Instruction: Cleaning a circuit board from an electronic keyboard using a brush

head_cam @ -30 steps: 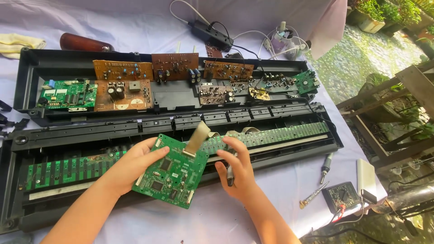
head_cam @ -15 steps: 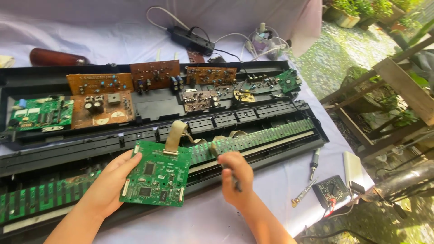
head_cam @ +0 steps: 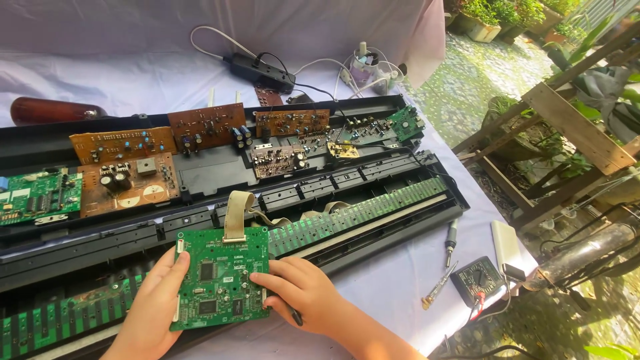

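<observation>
Both hands' grip pinches green circuit board (head_cam: 220,278) edges; right hand (head_cam: 303,291) perhaps holds pen.

Bright daylight, sharp focus, soft shadows

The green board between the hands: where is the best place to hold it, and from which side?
Hold the green board by its bare left and right edges, coming from the sides, as the left hand and right hand do now. Its face is crowded with chips, and a ribbon cable leaves its top edge, so probably avoid both.
</observation>
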